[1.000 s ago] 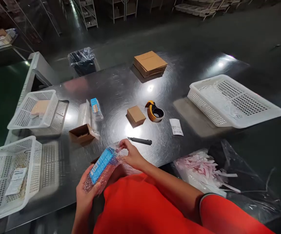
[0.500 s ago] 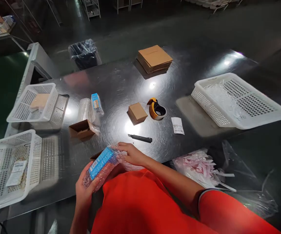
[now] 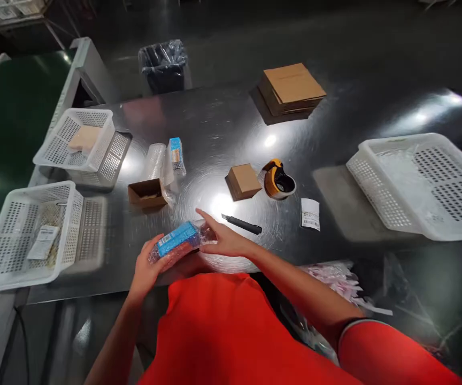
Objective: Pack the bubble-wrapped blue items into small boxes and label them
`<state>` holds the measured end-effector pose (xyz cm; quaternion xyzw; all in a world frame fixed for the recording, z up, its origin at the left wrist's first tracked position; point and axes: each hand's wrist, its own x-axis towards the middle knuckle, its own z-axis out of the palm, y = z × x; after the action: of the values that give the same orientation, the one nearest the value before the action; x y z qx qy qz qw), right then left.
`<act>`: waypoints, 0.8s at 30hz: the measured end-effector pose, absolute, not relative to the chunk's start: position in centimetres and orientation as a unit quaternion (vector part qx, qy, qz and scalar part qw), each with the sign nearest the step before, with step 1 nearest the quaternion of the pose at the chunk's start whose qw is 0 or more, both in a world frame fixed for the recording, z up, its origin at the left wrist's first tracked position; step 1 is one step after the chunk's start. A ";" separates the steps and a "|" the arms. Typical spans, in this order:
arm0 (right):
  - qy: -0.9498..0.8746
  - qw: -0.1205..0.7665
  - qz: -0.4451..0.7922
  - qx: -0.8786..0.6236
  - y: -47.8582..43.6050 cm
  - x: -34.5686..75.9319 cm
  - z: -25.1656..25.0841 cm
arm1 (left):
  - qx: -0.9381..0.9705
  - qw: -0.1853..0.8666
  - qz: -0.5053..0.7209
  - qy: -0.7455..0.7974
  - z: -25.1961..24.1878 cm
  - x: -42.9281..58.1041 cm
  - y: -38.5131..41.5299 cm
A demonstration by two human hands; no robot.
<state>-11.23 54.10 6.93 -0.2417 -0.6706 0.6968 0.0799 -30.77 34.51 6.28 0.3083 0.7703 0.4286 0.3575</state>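
Observation:
A blue box [image 3: 178,237] in clear bubble wrap is held low over the near edge of the metal table. My left hand [image 3: 147,267] is closed around its left end, thumb along the near side. At the other end, my right hand [image 3: 225,239] has its index finger stretched out and its thumb apart, touching the loose end of the wrap. A black utility knife [image 3: 242,224] with its blade out lies just beyond my right hand. Behind my left hand stands an open brown carton [image 3: 147,194], beside a bubble wrap piece [image 3: 154,160] and another wrapped blue box [image 3: 176,155].
Small flat cartons [image 3: 244,181], a tape dispenser [image 3: 279,181] and a printed label [image 3: 310,214] lie mid-table. A larger cardboard stack [image 3: 294,85] sits at the back. White baskets [image 3: 77,230] stand left, another basket [image 3: 379,206] right. Beyond the table is a lined bin [image 3: 164,67].
My right hand's fingers have spread from a grip on the wrap, the index now extended. The wrapped box has shifted forward and lies flatter. The whole view has shifted with my head.

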 end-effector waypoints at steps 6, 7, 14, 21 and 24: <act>-0.818 0.027 0.481 -0.315 52.9 -14.3 5.1 | 0.382 0.328 0.377 0.777 5.3 -32.6 35.2; -0.813 0.025 0.479 -0.330 52.4 -14.4 4.6 | 0.390 0.325 0.359 0.783 5.0 -32.8 35.0; -0.825 0.028 0.438 -0.355 50.1 -13.8 2.8 | 0.469 0.285 0.210 0.809 3.3 -32.3 35.0; -0.904 -0.143 0.244 -0.321 48.6 -14.6 4.4 | 0.496 0.205 0.061 0.841 3.4 -29.9 35.6; -0.922 -0.152 0.217 -0.280 48.2 -14.8 4.0 | 0.538 0.133 0.025 0.832 3.6 -30.0 35.1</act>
<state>-14.79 48.22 4.03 -0.2803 -0.9225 0.2173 -0.1525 -29.99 35.06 3.56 0.5381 0.8320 0.0251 0.1326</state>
